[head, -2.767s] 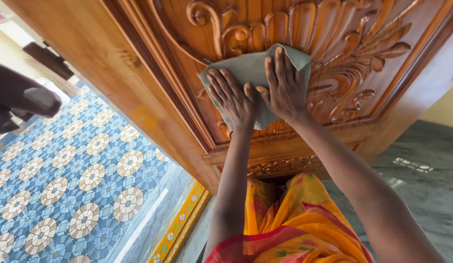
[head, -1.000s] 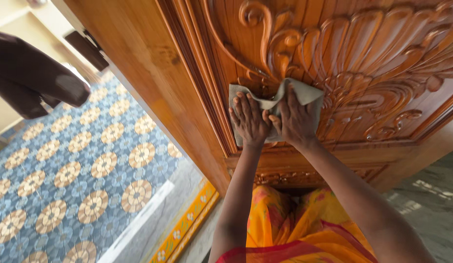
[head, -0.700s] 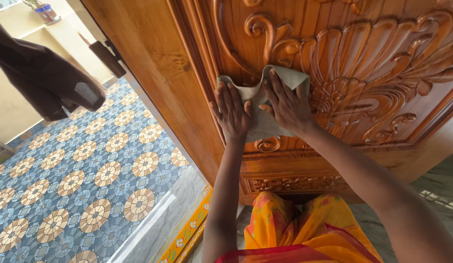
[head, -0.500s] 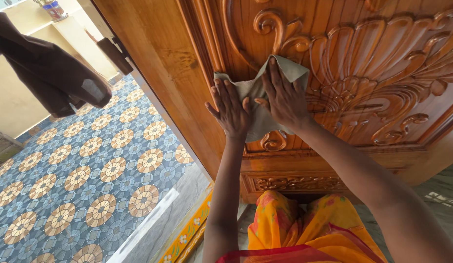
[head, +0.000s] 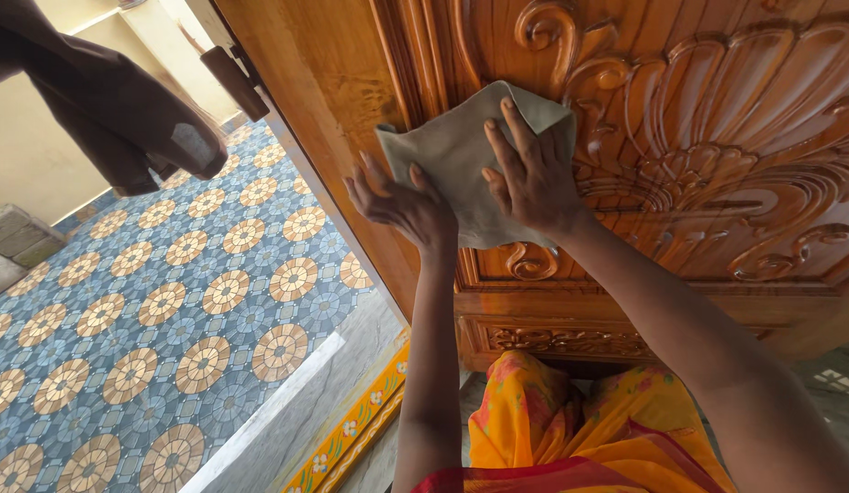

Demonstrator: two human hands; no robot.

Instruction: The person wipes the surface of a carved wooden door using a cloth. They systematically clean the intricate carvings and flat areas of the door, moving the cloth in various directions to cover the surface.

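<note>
the carved wooden door (head: 717, 155) has deep relief at 3 o'clock of the grey cloth (head: 461, 164), so a fold could likely snag on a scroll and pull out from under the palms. the right hand (head: 534, 178) lies flat and spread on the cloth's 3 o'clock half, gripping nothing. the left hand (head: 401, 205), fingers loosely extended, touches its 7 o'clock edge.
</note>
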